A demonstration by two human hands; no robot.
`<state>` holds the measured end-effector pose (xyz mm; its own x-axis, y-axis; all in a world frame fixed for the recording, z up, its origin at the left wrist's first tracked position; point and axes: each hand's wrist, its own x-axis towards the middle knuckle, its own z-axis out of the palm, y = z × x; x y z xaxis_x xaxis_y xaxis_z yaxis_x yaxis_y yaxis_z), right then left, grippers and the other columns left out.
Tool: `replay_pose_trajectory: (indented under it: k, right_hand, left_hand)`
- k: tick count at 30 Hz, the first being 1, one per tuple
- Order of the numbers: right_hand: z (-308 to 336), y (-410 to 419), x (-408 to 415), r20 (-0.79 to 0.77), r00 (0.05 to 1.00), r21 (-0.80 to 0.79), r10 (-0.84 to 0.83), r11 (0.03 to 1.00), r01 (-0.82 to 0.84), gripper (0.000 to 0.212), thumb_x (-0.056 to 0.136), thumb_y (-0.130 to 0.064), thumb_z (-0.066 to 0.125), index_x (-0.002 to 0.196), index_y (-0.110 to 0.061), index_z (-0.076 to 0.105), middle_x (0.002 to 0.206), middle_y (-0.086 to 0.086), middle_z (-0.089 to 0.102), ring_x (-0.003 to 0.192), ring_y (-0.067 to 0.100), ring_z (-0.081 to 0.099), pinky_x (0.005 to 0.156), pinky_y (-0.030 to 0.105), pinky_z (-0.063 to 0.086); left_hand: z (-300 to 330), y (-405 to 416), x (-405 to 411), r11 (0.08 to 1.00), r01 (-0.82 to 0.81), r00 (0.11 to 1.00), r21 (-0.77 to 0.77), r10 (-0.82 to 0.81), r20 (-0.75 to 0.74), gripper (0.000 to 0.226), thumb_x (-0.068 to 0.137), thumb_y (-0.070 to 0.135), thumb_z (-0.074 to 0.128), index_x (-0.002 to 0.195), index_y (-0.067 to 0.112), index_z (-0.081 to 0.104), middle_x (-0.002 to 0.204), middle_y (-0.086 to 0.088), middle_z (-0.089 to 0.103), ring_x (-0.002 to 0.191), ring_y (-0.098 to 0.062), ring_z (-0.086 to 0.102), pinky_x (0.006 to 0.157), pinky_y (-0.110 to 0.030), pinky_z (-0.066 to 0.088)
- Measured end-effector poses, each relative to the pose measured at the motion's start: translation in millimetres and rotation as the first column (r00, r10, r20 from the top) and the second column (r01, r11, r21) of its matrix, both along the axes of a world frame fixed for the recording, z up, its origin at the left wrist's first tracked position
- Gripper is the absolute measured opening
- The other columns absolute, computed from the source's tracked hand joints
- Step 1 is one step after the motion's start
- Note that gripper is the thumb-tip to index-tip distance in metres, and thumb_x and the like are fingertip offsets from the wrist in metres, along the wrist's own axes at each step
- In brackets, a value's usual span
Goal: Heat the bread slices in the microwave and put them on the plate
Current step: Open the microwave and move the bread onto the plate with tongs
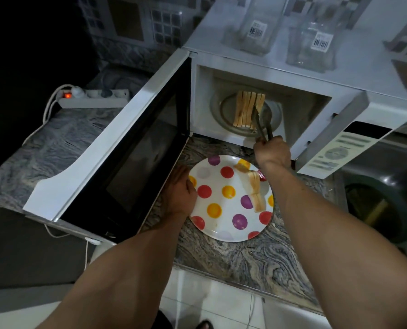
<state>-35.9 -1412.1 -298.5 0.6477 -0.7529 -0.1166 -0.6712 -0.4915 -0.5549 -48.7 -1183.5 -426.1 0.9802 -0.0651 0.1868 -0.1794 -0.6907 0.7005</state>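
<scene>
Bread slices (pixel 248 108) stand on edge in a row on the microwave (pixel 316 74) turntable, centre frame; light, soft, crumbly, best pinched flat-side. Right hand (pixel 272 154) fingers curl round tongs (pixel 264 125), tips at the rightmost slice; contact unclear. Left hand (pixel 182 189) rests at the plate (pixel 221 210) rim, fingers hidden. Slices on plate (pixel 255 191) partly blurred

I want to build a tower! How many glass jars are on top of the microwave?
2. One glass jar stands on the microwave top toward the left, the other glass jar beside it on the right. More could be hidden beyond the picture's edge.
</scene>
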Motion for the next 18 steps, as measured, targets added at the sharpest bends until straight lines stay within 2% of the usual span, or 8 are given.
replay_pose_trajectory:
  k: [7,13,18]
  right_hand:
    - [10,-1,3,-0.01,1.0,-0.062,0.0,0.998,-0.001,0.038,0.096,-0.037,0.056,0.114,-0.005,0.066,0.115,0.018,0.069,0.108,0.041,0.064,0.083,0.041,0.051]
    - [14,-5,-29,0.087,0.996,-0.174,0.0,0.985,0.016,0.041,0.099,-0.04,0.049,0.113,-0.005,0.065,0.109,0.022,0.068,0.103,0.043,0.064,0.075,0.037,0.045]
    - [21,1,-66,0.104,0.99,-0.241,0.098,0.968,-0.071,0.041,0.099,-0.045,0.048,0.109,-0.01,0.066,0.096,0.021,0.069,0.095,0.043,0.064,0.074,0.042,0.05]
  left_hand:
    - [2,0,-1,1.0,0.002,1.0,-0.023,-0.002,-0.022,0.056,0.088,0.027,0.033,0.133,0.005,0.06,0.137,-0.012,0.058,0.129,-0.029,0.051,0.112,-0.038,0.038]
    - [-1,-1,1,1.0,-0.006,0.997,-0.004,0.006,-0.071,0.054,0.088,0.026,0.036,0.134,0.01,0.059,0.138,-0.01,0.058,0.129,-0.028,0.051,0.112,-0.036,0.038]
    - [-2,0,1,1.0,0.01,0.996,-0.009,-0.01,-0.085,0.054,0.089,0.026,0.037,0.136,0.009,0.057,0.141,-0.01,0.055,0.132,-0.029,0.048,0.113,-0.036,0.036]
